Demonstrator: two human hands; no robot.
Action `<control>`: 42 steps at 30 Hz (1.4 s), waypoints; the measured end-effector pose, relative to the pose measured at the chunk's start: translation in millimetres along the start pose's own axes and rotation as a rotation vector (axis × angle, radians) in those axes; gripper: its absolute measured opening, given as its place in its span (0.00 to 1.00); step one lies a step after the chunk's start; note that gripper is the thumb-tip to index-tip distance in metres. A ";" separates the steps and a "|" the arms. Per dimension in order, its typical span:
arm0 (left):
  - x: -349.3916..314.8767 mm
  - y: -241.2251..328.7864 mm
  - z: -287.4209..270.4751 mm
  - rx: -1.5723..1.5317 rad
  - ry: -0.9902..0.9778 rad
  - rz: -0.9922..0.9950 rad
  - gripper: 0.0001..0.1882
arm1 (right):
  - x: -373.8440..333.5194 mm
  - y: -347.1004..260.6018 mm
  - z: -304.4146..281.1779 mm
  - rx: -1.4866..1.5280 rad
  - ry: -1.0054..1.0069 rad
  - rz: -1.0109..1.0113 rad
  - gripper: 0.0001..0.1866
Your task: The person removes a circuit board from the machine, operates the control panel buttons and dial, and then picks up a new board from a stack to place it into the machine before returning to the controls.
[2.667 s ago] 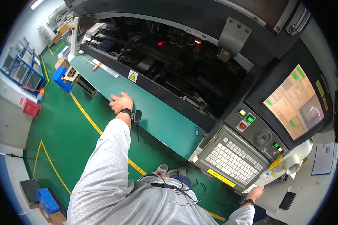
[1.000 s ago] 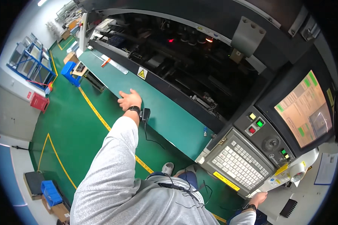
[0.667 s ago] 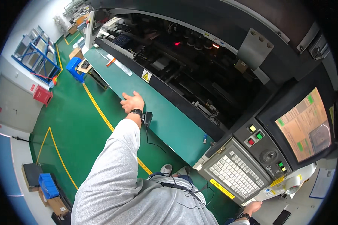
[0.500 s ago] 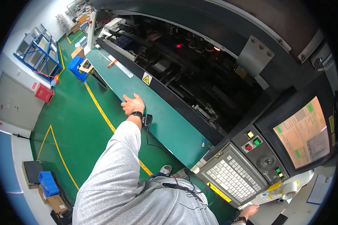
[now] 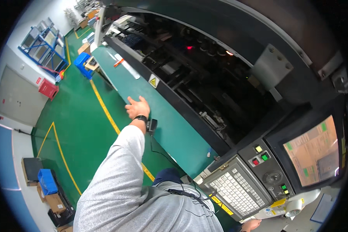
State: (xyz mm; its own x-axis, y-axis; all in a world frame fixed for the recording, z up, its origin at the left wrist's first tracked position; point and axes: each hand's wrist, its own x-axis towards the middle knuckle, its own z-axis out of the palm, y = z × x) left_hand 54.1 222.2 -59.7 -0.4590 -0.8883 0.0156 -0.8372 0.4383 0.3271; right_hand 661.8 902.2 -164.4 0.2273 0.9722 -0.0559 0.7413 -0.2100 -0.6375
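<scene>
My left hand (image 5: pixel 138 107) rests at the outer edge of the machine's green ledge (image 5: pixel 178 127), its fingers spread and nothing in them. A dark watch circles that wrist. Just beside it sits a black box-shaped adapter (image 5: pixel 152 125) with a thin cord dropping over the edge. My right hand (image 5: pixel 251 225) is at the lower right, against the lower edge of the console that holds a white keyboard (image 5: pixel 239 189). Its fingers are mostly hidden. The machine's dark interior (image 5: pixel 197 81) stands exposed behind the ledge, with a red light glowing inside.
A ruler (image 5: pixel 131 70) and an orange-handled tool (image 5: pixel 118 62) lie at the ledge's far end. A tiny blue item (image 5: pixel 209 152) lies at its near end. A screen (image 5: pixel 315 150) and coloured buttons (image 5: pixel 264 157) flank the keyboard. A blue stool (image 5: pixel 82 65) stands beyond the ledge.
The whole view has shifted slightly. My left hand keeps its place on the ledge. My right hand appears lower in the picture, and a dark trouser leg shows where a shoe was.
</scene>
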 end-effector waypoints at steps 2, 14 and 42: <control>2.8 -5.3 -1.5 -0.017 -0.018 0.034 0.36 | 3.3 11.5 5.1 0.452 -0.251 -0.020 0.28; 28.0 -13.2 24.8 -0.055 -0.089 0.093 0.41 | -80.2 -62.9 -18.7 0.050 0.211 -0.051 0.21; 14.8 -12.0 5.4 -0.138 -0.144 0.077 0.41 | -71.8 -55.2 -25.8 0.109 0.084 -0.056 0.23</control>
State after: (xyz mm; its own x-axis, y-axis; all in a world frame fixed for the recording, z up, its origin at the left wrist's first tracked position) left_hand 55.8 204.6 -68.5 -0.5664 -0.8195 -0.0867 -0.7536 0.4726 0.4568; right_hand 620.9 841.3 -105.3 0.2428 0.9691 0.0436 0.6822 -0.1386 -0.7179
